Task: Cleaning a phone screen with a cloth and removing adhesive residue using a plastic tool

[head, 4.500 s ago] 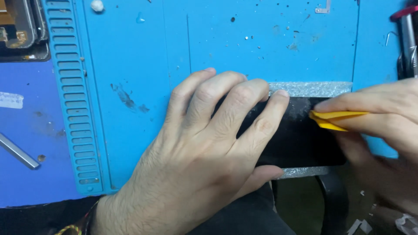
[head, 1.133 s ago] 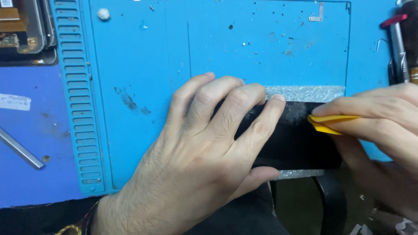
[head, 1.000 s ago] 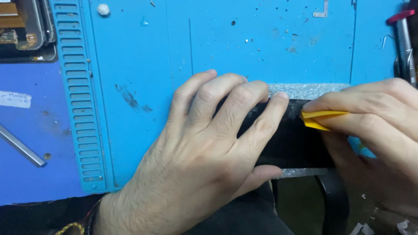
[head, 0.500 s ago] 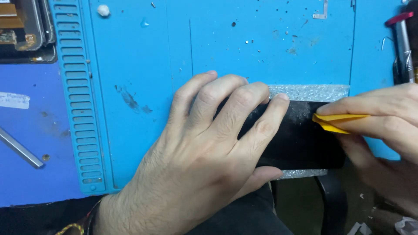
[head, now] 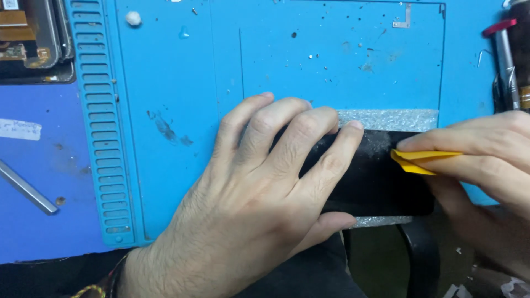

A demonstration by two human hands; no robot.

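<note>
The flat black rectangular slab [head: 375,176] lies long axis left-right on the blue silicone mat [head: 182,83]; left hand [head: 259,193] spread flat, hiding its left end; right hand [head: 486,160], partly cropped, pinching a yellow plastic wedge [head: 419,161].

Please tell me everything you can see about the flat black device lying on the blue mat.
The black device is a thin, flat slab with rounded corners and a dusty, smudged glossy surface. It lies flat on a piece of silvery bubble wrap at the near edge of the blue mat. The left hand presses down on its left part, covering it. The right hand holds a folded yellow piece against its right end.
</note>
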